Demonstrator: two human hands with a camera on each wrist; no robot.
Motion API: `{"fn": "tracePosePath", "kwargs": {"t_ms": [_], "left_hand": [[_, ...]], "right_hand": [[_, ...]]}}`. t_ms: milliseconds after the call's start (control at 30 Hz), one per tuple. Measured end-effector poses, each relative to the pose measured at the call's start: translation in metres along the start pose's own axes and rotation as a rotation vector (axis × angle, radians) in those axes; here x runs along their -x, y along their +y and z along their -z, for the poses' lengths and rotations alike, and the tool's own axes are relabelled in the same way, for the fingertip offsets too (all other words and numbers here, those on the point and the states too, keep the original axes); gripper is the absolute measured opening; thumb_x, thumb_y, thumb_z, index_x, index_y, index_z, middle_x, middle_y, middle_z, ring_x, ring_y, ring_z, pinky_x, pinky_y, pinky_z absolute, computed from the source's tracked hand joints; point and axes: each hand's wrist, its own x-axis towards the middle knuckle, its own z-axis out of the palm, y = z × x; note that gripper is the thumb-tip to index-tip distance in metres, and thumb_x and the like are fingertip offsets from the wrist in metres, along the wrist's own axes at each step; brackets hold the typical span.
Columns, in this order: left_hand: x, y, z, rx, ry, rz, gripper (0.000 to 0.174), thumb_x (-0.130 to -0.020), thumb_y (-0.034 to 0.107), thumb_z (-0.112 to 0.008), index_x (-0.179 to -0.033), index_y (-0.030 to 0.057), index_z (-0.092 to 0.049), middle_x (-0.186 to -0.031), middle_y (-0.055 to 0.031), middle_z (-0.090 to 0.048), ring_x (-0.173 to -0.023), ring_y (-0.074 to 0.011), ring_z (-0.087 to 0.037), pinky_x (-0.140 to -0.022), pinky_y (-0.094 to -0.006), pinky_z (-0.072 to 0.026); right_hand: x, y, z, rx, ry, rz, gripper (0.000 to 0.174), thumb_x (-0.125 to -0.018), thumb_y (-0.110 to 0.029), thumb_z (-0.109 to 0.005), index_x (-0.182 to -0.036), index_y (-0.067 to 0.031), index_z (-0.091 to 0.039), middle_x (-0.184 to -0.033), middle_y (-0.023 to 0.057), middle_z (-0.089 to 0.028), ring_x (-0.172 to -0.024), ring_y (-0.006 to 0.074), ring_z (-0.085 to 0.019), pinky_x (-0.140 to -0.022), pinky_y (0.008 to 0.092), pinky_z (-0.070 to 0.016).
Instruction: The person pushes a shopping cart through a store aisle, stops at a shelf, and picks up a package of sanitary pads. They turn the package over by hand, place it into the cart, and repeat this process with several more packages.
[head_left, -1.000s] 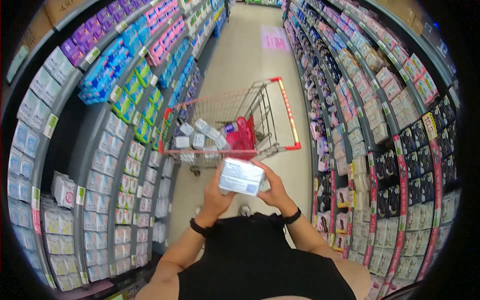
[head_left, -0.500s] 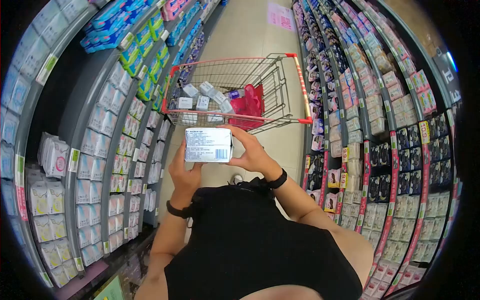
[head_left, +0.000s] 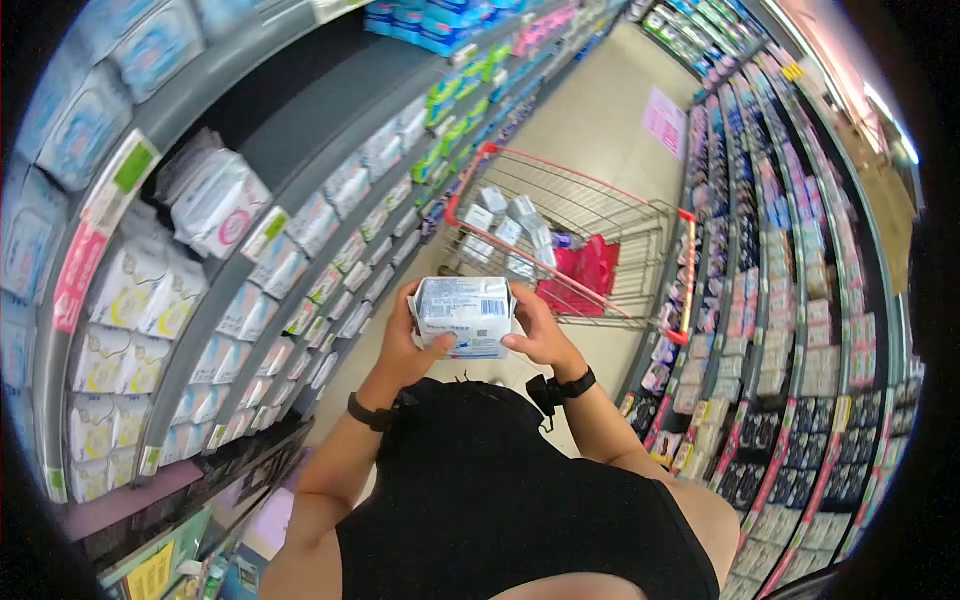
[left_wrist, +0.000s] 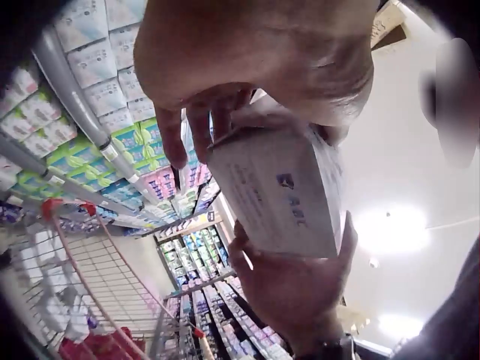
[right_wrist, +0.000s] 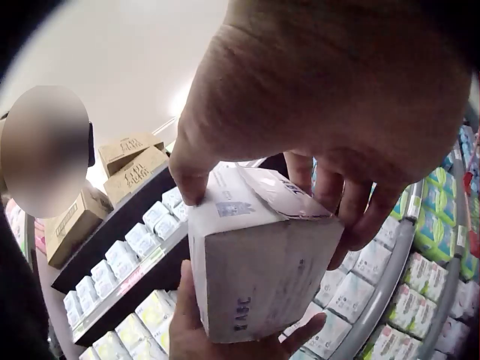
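A white block-shaped pack of sanitary pads [head_left: 463,312] is held up in front of my chest, its printed side with a barcode facing up in the head view. My left hand [head_left: 405,345] grips its left end, thumb over the near side. On the right end, my right hand [head_left: 548,335] pinches it with the thumb near the lower corner. The left wrist view shows blue ABC lettering on one face of the pack [left_wrist: 281,187]. A folded, sealed end of the pack [right_wrist: 255,262] shows in the right wrist view, beneath my right hand [right_wrist: 322,105].
Beyond my hands stands a shopping cart [head_left: 688,275] with several white packs [head_left: 505,232] and a red item [head_left: 590,275] inside. Stocked shelving [head_left: 230,330] runs close along the left, with one loose pack [head_left: 222,205] leaning outward. Another shelf row [head_left: 790,330] lines the right side of the aisle.
My view has swung left, so the left shelf looms nearer and the cart sits further right. The pack has been turned over in both hands, and the thumbs now lie on its near side.
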Motion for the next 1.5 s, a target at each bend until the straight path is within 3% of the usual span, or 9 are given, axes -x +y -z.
{"fn": "tracePosePath", "kwargs": {"t_ms": [233,367,533,700,800,900,1033,1300,1500], "left_hand": [[0.029,0.01,0.085,-0.005,0.183,0.015,0.091,-0.062,0.019,-0.096,-0.135,0.0036,-0.044,-0.126,-0.0111,-0.058,-0.118,-0.0208,-0.057,-0.1,-0.0362,-0.047],[0.051,0.012,0.108,-0.203,0.283,-0.026,0.087,-0.06,0.016,-0.097,-0.13,0.0044,-0.047,-0.126,-0.0101,-0.059,-0.115,-0.0202,-0.06,-0.098,-0.035,-0.0482],[0.067,0.006,0.11,-0.389,0.292,-0.044,0.095,-0.057,0.017,-0.099,-0.135,0.01,-0.046,-0.13,-0.0106,-0.055,-0.123,-0.0242,-0.055,-0.103,-0.0391,-0.0465],[0.075,-0.006,0.113,-0.34,0.32,-0.005,0.097,-0.073,0.028,-0.088,-0.15,0.0056,-0.032,-0.137,-0.0157,-0.046,-0.131,-0.0295,-0.044,-0.108,-0.0431,-0.039],[0.074,-0.011,0.114,0.117,0.471,0.029,0.09,-0.081,0.022,-0.082,-0.152,0.0065,-0.028,-0.135,-0.0151,-0.048,-0.127,-0.0275,-0.048,-0.106,-0.0425,-0.0413],[0.07,0.004,0.123,0.056,0.494,0.166,0.084,-0.087,0.015,-0.076,-0.153,0.0073,-0.025,-0.133,-0.0148,-0.05,-0.125,-0.0257,-0.051,-0.103,-0.0401,-0.0437],[0.054,0.014,0.129,0.131,0.44,0.128,0.08,-0.085,0.008,-0.074,-0.151,0.0064,-0.028,-0.131,-0.0136,-0.055,-0.124,-0.0248,-0.054,-0.104,-0.0377,-0.044],[0.0,-0.001,0.1,-0.025,0.184,-0.017,0.091,-0.063,-0.006,-0.079,-0.141,0.0049,-0.033,-0.139,-0.0127,-0.046,-0.129,-0.0243,-0.049,-0.11,-0.0391,-0.0419],[-0.056,-0.012,0.051,-0.114,0.103,0.0,0.099,-0.071,0.011,-0.083,-0.151,0.0061,-0.025,-0.147,-0.0146,-0.041,-0.135,-0.0269,-0.045,-0.111,-0.0411,-0.0399]], "right_hand": [[-0.064,0.01,-0.064,0.248,-0.236,0.068,0.074,-0.091,-0.034,-0.07,-0.147,0.0012,-0.038,-0.139,0.0191,-0.053,-0.127,0.0289,-0.053,-0.106,0.041,-0.0423],[-0.088,0.015,-0.097,0.175,-0.475,-0.057,0.071,-0.098,-0.037,-0.061,-0.152,-0.0001,-0.032,-0.141,0.0173,-0.052,-0.127,0.0265,-0.052,-0.107,0.0401,-0.0413],[-0.102,0.025,-0.11,-0.098,-0.463,-0.317,0.059,-0.104,-0.025,-0.052,-0.153,-0.0011,-0.031,-0.148,0.0121,-0.045,-0.133,0.0199,-0.045,-0.111,0.0336,-0.0339],[-0.114,0.029,-0.117,-0.009,-0.376,-0.136,0.058,-0.1,-0.019,-0.059,-0.151,-0.0033,-0.036,-0.139,0.0104,-0.052,-0.124,0.0188,-0.05,-0.104,0.0334,-0.0408],[-0.123,0.021,-0.122,-0.019,-0.373,-0.072,0.061,-0.098,-0.016,-0.063,-0.151,-0.0046,-0.037,-0.137,0.0103,-0.052,-0.121,0.019,-0.052,-0.101,0.034,-0.0431],[-0.133,0.022,-0.123,-0.027,-0.417,-0.02,0.065,-0.096,-0.015,-0.066,-0.152,-0.0057,-0.035,-0.139,0.0107,-0.05,-0.119,0.0195,-0.053,-0.102,0.0349,-0.0431],[-0.135,0.016,-0.116,-0.091,-0.397,-0.059,0.072,-0.095,-0.017,-0.066,-0.154,-0.0013,-0.028,-0.146,0.0147,-0.046,-0.136,0.0229,-0.044,-0.113,0.0373,-0.0338],[-0.139,0.07,-0.05,-0.561,-0.365,-0.423,0.077,-0.098,-0.033,-0.063,-0.157,-0.0104,-0.02,-0.142,0.0093,-0.047,-0.126,0.0211,-0.051,-0.106,0.0412,-0.0438],[-0.139,0.089,0.007,-0.587,-0.287,-0.358,0.073,-0.096,-0.033,-0.066,-0.152,-0.0049,-0.028,-0.141,0.0087,-0.05,-0.125,0.0191,-0.054,-0.107,0.0377,-0.0433]]}}
